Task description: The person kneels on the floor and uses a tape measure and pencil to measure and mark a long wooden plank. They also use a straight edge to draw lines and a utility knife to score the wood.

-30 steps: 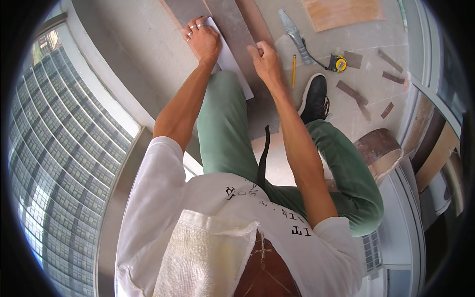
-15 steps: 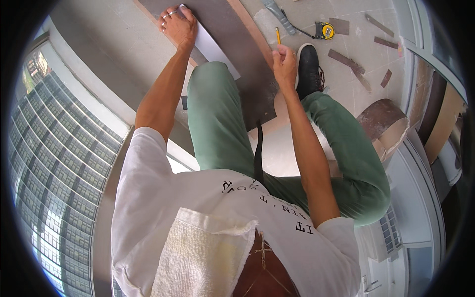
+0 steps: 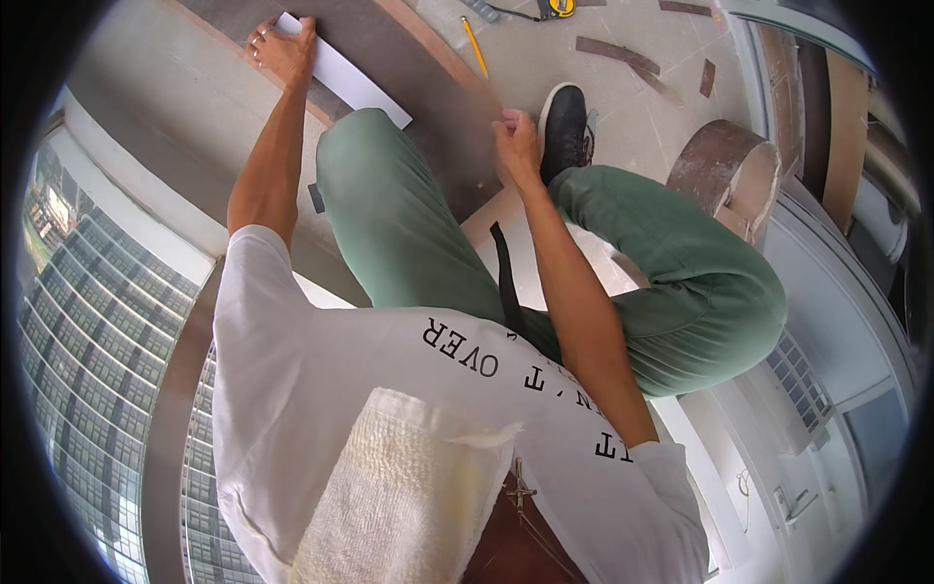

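- The long dark brown laminate plank (image 3: 428,88) lies flat on the pale floor (image 3: 623,127), its long axis running diagonally from the top-left of the view down toward the person's knees.
- On top of it sits a flat white rectangular strip (image 3: 345,73), looks like a straightedge or a sheet of card, lined up roughly along the same diagonal as the plank.
- Left hand (image 3: 284,51) is pressed down flat on the far, upper-left end of that white strip. Fingers are spread, so it's pinning, not wrapping around anything.
- Right hand (image 3: 516,141) is at the near right edge of the plank, fingers curled in and touching the edge. Can't tell if it's pinching something small or just bracing.
- So the strip stretches from the left hand back toward the green-trousered left knee (image 3: 389,175), and the right hand is the one nearer the plank's near end.
- The yellow pencil (image 3: 474,46) lies loose on the floor just past the plank's right edge, above the right hand, which is clearly the closer one to it.
- Further out by the top edge: a yellow tape measure (image 3: 560,8) and some dark offcut strips (image 3: 615,54).
- The only container-ish thing is a round brown drum (image 3: 725,175) on its side to the right of the black shoe (image 3: 566,127); its inside isn't visible from here.
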{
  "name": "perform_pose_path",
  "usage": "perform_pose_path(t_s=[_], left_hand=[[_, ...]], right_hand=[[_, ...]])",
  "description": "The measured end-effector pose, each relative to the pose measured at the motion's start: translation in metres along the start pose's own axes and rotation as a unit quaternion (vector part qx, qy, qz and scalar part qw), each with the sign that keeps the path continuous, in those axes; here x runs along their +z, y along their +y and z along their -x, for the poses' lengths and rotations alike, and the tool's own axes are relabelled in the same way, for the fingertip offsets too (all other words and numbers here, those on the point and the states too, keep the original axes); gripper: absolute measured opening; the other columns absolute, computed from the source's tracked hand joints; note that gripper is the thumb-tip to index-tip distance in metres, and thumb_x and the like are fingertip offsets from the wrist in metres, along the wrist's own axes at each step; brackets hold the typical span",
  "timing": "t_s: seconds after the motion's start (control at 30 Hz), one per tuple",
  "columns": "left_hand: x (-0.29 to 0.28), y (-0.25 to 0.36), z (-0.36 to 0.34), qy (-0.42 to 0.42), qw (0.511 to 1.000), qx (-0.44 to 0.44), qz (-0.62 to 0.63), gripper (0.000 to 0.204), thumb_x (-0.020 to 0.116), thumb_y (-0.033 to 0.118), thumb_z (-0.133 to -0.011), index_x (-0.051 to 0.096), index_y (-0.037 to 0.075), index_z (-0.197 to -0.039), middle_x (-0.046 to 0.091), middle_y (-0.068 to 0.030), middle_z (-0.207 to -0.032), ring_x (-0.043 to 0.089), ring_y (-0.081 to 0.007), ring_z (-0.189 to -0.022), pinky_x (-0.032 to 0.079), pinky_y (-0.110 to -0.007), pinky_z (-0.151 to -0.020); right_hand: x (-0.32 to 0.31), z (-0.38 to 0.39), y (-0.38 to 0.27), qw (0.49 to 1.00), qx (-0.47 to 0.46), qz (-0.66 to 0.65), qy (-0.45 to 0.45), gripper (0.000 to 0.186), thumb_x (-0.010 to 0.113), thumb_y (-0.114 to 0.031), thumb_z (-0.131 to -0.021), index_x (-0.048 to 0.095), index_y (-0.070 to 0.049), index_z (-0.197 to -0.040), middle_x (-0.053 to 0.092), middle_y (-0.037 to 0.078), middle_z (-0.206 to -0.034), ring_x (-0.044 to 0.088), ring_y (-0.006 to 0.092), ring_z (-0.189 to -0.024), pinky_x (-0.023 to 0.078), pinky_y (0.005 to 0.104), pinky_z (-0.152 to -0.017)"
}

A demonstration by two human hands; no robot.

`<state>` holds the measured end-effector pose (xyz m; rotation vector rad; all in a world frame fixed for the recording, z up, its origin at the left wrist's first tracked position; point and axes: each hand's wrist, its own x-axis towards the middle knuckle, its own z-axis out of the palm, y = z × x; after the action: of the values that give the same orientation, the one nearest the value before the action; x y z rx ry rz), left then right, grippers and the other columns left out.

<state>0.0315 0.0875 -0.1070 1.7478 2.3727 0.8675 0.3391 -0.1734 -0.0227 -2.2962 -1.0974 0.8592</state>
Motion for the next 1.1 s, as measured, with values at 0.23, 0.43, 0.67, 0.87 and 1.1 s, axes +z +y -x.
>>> perform_pose_path(t_s=[0.23, 0.43, 0.67, 0.87, 1.1], left_hand=[[0.024, -0.051, 0.006, 0.053, 0.996, 0.021, 0.071, 0.063, 0.072, 0.035, -0.077, 0.053, -0.005, -0.122, 0.056, -0.0293, -0.121, 0.051, -0.0429, -0.116, 0.039, -0.051, -0.102], [-0.032, -0.017, -0.021, 0.05, 0.974, -0.01, 0.222, 0.054, 0.07, 0.028, -0.08, 0.051, -0.005, -0.118, 0.056, -0.0223, -0.107, 0.054, -0.0329, -0.102, 0.043, -0.042, -0.093], [-0.098, -0.023, -0.015, 0.002, 0.961, -0.049, 0.274, 0.046, 0.072, 0.023, -0.079, 0.053, -0.002, -0.113, 0.058, -0.017, -0.102, 0.056, -0.026, -0.097, 0.046, -0.039, -0.086], [-0.117, -0.021, 0.037, -0.039, 0.971, -0.069, 0.223, 0.051, 0.071, 0.025, -0.076, 0.051, 0.0, -0.115, 0.059, -0.0195, -0.102, 0.057, -0.0272, -0.095, 0.048, -0.04, -0.083], [-0.108, 0.021, 0.077, -0.12, 0.933, -0.14, 0.311, 0.057, 0.074, 0.023, -0.075, 0.049, -0.004, -0.119, 0.06, -0.0172, -0.09, 0.067, -0.026, -0.069, 0.059, -0.036, -0.061]], right_hand=[[0.036, -0.013, 0.033, 0.98, 0.069, -0.123, -0.142, 0.032, 0.068, -0.019, -0.085, 0.066, -0.001, -0.111, 0.071, 0.014, -0.096, 0.068, 0.0253, -0.089, 0.051, 0.0363, -0.081], [0.044, -0.04, 0.024, 0.979, 0.037, -0.134, -0.147, 0.028, 0.066, -0.018, -0.085, 0.068, 0.0, -0.107, 0.072, 0.015, -0.094, 0.069, 0.0251, -0.085, 0.052, 0.0351, -0.078], [0.079, -0.076, -0.024, 0.98, -0.185, -0.037, -0.059, 0.025, 0.07, -0.013, -0.087, 0.066, 0.001, -0.107, 0.069, 0.008, -0.083, 0.064, 0.0176, -0.074, 0.05, 0.0309, -0.07], [0.089, -0.083, -0.051, 0.969, -0.245, 0.01, 0.013, 0.029, 0.071, -0.016, -0.086, 0.065, -0.005, -0.112, 0.066, 0.009, -0.101, 0.063, 0.0238, -0.091, 0.048, 0.0376, -0.086], [0.057, 0.011, -0.06, 0.962, -0.27, 0.039, -0.013, 0.03, 0.069, -0.023, -0.088, 0.064, -0.009, -0.114, 0.061, 0.008, -0.112, 0.056, 0.0272, -0.109, 0.039, 0.0479, -0.095]])
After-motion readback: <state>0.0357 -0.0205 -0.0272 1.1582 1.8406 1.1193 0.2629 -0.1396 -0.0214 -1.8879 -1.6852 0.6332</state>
